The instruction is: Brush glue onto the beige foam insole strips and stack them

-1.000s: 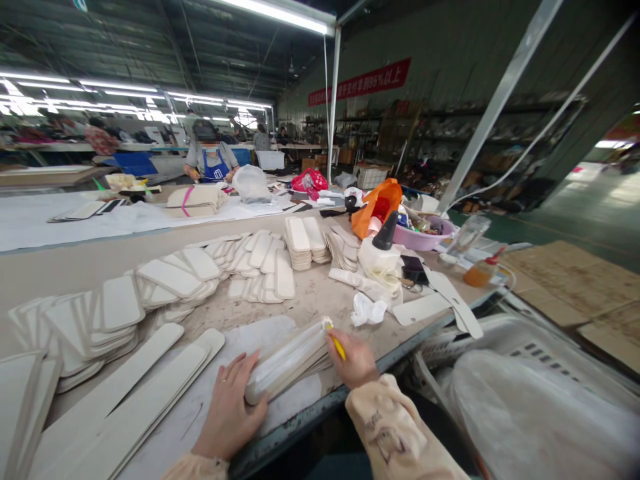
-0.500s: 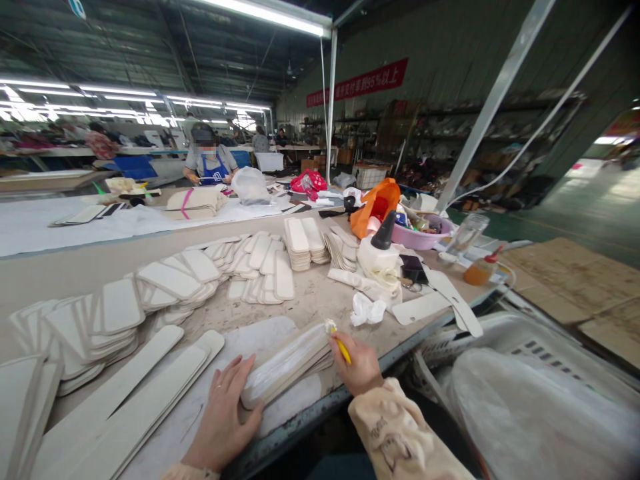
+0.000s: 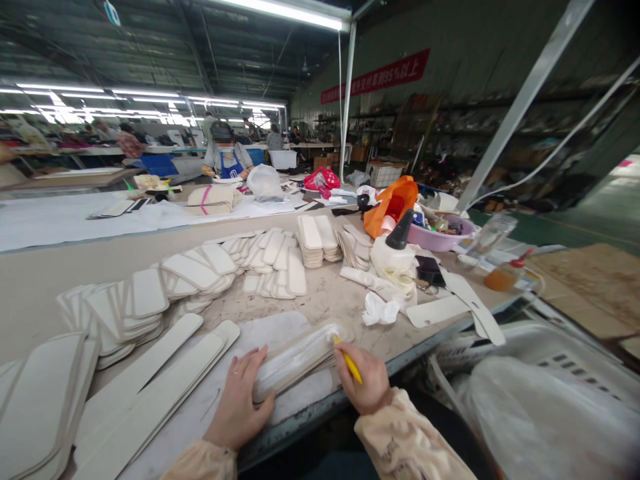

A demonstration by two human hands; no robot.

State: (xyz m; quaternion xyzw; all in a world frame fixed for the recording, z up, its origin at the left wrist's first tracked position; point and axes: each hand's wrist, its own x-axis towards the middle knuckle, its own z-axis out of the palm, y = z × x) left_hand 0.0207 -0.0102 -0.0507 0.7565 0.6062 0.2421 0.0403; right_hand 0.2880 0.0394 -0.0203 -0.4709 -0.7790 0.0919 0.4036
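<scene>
My left hand point(image 3: 240, 397) lies flat with fingers stretched out, pressing on the near end of a stack of long pale strips point(image 3: 297, 357) at the table's front edge. My right hand point(image 3: 364, 381) is closed round a yellow-handled brush point(image 3: 349, 360), whose tip touches the far end of that stack. The stack rests on a white board point(image 3: 280, 330).
Several piles of pale oblong pieces point(image 3: 190, 277) fan across the table. Long flat strips point(image 3: 150, 387) lie to the left. A glue bottle with black nozzle point(image 3: 397, 250), crumpled tissue point(image 3: 379, 310), pink basin point(image 3: 440, 237) and orange bag point(image 3: 393, 200) stand right. Another person point(image 3: 227, 157) works beyond.
The view has shifted slightly, so everything sits a little further right and lower. My hands stay on the stack; the brush tip remains at its far end.
</scene>
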